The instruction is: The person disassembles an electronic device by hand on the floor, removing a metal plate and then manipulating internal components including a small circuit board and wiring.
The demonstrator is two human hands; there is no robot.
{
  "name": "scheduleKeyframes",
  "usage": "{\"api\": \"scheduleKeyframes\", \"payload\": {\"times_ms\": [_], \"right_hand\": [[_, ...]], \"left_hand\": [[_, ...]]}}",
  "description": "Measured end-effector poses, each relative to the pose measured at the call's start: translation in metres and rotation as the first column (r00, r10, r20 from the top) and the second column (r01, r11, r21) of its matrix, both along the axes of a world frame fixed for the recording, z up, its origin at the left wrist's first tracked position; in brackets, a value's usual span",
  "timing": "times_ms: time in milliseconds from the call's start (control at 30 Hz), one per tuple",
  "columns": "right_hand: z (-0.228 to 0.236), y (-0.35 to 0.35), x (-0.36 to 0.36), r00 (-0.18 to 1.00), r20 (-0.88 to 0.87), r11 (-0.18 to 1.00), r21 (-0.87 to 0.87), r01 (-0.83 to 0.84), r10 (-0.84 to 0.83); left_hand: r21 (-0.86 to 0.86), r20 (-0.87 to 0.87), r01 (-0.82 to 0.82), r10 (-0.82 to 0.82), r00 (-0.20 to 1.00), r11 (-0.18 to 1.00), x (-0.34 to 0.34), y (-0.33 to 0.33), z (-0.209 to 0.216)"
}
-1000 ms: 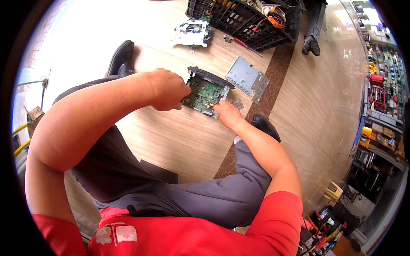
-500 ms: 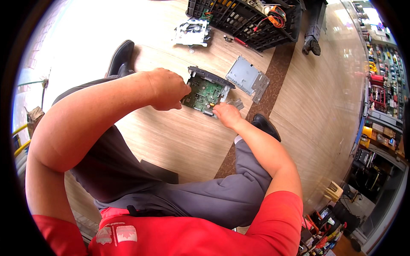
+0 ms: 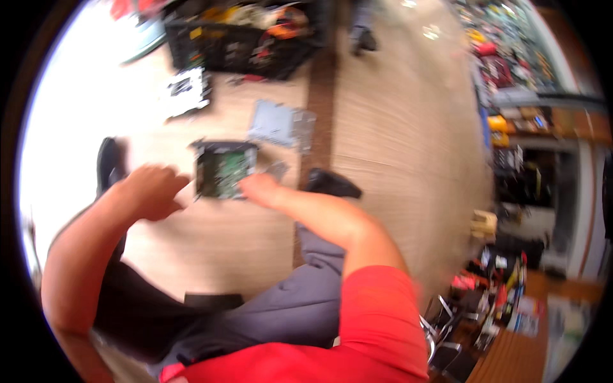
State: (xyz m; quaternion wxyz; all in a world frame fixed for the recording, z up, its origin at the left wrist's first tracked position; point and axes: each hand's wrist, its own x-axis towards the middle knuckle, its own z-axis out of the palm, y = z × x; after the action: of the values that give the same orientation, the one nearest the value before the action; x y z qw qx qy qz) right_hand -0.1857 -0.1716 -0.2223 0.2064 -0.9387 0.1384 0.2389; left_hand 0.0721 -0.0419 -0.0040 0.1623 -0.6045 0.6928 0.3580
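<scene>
An opened electronic unit with a green circuit board (image 3: 231, 171) and a dark panel along its far side lies on the floor before me. My right hand (image 3: 258, 189) has its fingers closed at the unit's near right corner. Left of the unit is my left hand (image 3: 156, 191), a small gap away; motion smears its bent fingers, and I cannot make out anything in them. Just beyond the unit, to its right, lies a flat grey metal cover (image 3: 272, 122). A silvery metal mechanism (image 3: 187, 92) rests farther off to the left.
At the far side stands a black plastic crate (image 3: 236, 51) full of tools and cables. A red-handled tool (image 3: 253, 78) lies in front of it. My dark shoe (image 3: 332, 183) is right of the unit. Cluttered shelves (image 3: 504, 51) and a wooden stool (image 3: 484, 223) line the right.
The view has swung, so the whole scene sits farther left and is blurred. My left hand has come away from the unit's left edge; my right hand stays at its near right corner.
</scene>
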Motion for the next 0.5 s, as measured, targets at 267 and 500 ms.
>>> {"api": "scheduleKeyframes", "payload": {"times_ms": [267, 500], "right_hand": [[-0.007, 0.007, -0.002, 0.992, 0.06, 0.993, -0.045, -0.11, 0.112], [0.008, 0.001, -0.009, 0.998, 0.048, 0.995, 0.087, 0.045, -0.05]], "left_hand": [[-0.087, -0.075, -0.043, 0.036, 0.997, 0.995, -0.012, 0.007, 0.01], [-0.062, -0.083, -0.035, 0.03, 0.996, 0.997, -0.017, 0.0, 0.019]]}}
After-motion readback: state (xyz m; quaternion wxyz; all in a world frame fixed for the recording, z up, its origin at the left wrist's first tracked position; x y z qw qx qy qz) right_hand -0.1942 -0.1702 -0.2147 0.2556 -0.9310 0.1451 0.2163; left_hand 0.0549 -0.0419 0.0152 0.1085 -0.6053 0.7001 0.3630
